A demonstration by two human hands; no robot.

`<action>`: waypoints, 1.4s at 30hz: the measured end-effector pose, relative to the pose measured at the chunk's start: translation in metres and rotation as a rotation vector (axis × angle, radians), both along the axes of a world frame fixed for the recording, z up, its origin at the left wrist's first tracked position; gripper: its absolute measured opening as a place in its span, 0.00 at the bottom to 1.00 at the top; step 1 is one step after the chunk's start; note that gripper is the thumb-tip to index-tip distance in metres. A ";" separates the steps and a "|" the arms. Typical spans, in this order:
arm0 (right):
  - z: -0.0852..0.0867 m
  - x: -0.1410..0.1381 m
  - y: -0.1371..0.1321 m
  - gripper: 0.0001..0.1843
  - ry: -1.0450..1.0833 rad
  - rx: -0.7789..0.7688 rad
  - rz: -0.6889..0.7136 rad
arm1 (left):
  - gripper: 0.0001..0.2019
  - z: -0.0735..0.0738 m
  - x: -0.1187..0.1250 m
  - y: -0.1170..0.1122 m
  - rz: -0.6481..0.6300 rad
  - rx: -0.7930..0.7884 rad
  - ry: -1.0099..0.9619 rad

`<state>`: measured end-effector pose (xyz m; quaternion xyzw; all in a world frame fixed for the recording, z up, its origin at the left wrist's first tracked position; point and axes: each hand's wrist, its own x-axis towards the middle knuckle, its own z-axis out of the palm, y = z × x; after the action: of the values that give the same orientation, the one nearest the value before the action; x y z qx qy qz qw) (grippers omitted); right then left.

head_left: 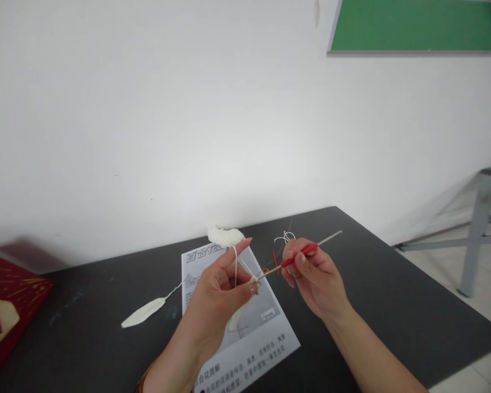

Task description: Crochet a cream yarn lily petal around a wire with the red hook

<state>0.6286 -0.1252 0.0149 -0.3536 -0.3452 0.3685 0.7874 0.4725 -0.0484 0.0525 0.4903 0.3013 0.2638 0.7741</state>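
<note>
My right hand (311, 273) grips a crochet hook (298, 255) by its red handle, its metal shaft slanting down to the left. The hook's tip meets a small bit of white yarn (245, 266) pinched between the thumb and a finger of my left hand (223, 292). From there the yarn loops over my raised left index finger. Behind that hand lies a white ball of yarn (225, 236) at the wall. A finished-looking white crocheted petal (144, 313) with a yarn tail rests on the left of the table.
A printed sheet (265, 338) lies under my hands on the black table (376, 305). Small orange and white thread pieces (285, 237) sit behind my right hand. A dark red box or bag (12, 305) stands at left, a grey metal-legged stand (477, 234) at right.
</note>
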 end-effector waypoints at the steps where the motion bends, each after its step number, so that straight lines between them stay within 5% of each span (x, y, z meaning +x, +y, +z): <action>1: 0.000 0.000 -0.001 0.07 -0.022 0.005 -0.009 | 0.36 0.000 0.000 0.000 0.002 -0.003 -0.005; 21: -0.002 -0.003 -0.011 0.05 -0.489 0.176 -0.253 | 0.33 -0.001 0.001 -0.001 0.063 0.115 0.042; 35: 0.009 -0.009 -0.020 0.21 -0.999 0.230 -0.298 | 0.26 -0.013 0.009 -0.009 0.320 0.784 0.283; 39: 0.006 -0.009 -0.020 0.24 -1.056 0.265 -0.290 | 0.25 -0.013 0.010 -0.011 0.354 0.824 0.260; 42: 0.003 -0.009 -0.019 0.25 -1.037 0.281 -0.291 | 0.26 -0.015 0.008 -0.006 0.291 0.705 0.237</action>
<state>0.6192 -0.1441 0.0182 -0.4242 -0.6810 -0.0160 0.5967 0.4804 -0.0540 0.0378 0.7052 0.3457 0.3996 0.4727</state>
